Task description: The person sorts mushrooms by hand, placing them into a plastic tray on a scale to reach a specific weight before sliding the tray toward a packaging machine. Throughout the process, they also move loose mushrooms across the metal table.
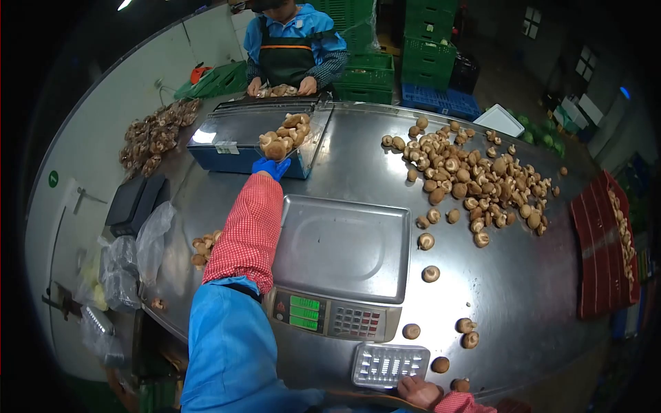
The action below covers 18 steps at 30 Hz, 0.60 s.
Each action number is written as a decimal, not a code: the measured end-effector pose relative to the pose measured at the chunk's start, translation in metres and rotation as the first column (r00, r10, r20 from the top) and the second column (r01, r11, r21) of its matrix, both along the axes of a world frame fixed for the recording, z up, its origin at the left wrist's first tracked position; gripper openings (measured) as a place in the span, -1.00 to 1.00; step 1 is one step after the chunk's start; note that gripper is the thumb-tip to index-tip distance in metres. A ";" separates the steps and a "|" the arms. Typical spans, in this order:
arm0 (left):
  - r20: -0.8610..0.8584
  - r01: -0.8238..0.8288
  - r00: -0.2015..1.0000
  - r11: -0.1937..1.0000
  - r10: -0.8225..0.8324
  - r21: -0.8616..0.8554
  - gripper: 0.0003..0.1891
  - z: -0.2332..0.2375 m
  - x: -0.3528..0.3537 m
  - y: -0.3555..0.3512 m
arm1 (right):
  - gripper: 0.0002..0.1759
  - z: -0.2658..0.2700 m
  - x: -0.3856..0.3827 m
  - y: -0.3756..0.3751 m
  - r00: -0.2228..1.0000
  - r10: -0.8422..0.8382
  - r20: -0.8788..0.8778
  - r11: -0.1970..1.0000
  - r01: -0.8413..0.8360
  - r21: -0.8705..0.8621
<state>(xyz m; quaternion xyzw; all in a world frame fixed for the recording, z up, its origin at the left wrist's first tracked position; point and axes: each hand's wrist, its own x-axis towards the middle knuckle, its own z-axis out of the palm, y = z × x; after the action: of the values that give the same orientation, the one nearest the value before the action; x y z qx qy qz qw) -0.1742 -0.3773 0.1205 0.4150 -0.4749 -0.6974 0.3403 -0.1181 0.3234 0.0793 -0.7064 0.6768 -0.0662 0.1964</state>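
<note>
Your left hand (272,167) is gripping a mushroom tray (284,138) beyond the scale (344,248); your right hand (418,391) is touching an empty tray (389,363), though I cannot tell its grip.

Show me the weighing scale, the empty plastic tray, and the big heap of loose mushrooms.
Grey steel weighing scale (341,248): head view, centre of its platter.
Empty clear ribbed plastic tray (390,365): head view, middle of its floor.
Heap of loose brown mushrooms (482,179): head view, heap's middle.
</note>
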 end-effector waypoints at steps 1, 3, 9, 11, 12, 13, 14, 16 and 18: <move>-0.101 -0.034 0.994 0.990 0.048 0.137 -0.65 -0.003 -0.002 -0.005 | -0.61 -0.004 0.001 0.004 1.000 0.005 0.003 1.000 -0.005 0.017; -0.277 -0.057 0.946 0.929 0.168 0.367 -0.63 -0.015 -0.003 -0.010 | -0.58 -0.015 0.000 0.009 0.999 0.024 0.031 1.000 -0.023 -0.007; -0.261 0.117 0.965 0.936 -0.028 0.332 -0.68 -0.020 0.010 0.072 | -0.74 0.006 -0.003 -0.005 1.000 0.025 0.010 0.998 -0.025 -0.058; -0.284 0.280 0.941 0.894 -0.184 0.351 -0.70 -0.013 0.021 0.126 | -0.83 0.016 -0.009 -0.011 0.999 0.032 -0.016 0.997 -0.034 -0.075; -0.291 0.327 0.932 0.852 -0.218 0.410 -0.68 -0.002 0.029 0.162 | -0.83 0.014 -0.011 -0.012 0.999 0.029 -0.013 0.996 -0.030 -0.089; -0.239 0.520 0.854 0.776 -0.463 0.356 -0.65 0.007 0.041 0.192 | -0.83 0.011 -0.011 -0.010 1.000 0.015 -0.008 0.995 -0.016 -0.099; -0.178 0.696 0.711 0.645 -0.680 0.315 -0.61 0.022 0.051 0.224 | -0.84 0.012 -0.012 -0.011 0.998 -0.041 0.045 0.990 0.047 -0.135; 0.331 0.757 0.435 0.539 -0.837 0.368 -0.52 0.044 0.066 0.290 | -0.86 0.016 -0.015 -0.008 0.996 -0.070 0.058 0.984 0.079 -0.161; 0.376 0.803 0.027 0.244 -0.926 0.544 -0.53 0.052 0.077 0.335 | -0.87 0.013 -0.015 -0.005 0.990 -0.072 0.125 0.979 0.094 -0.180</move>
<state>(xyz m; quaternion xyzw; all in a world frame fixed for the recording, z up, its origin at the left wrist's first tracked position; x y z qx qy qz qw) -0.0975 -0.0420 0.1726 0.2751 -0.6435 -0.6035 -0.3820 -0.1328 0.3187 0.0923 -0.6876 0.6838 -0.1785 0.1664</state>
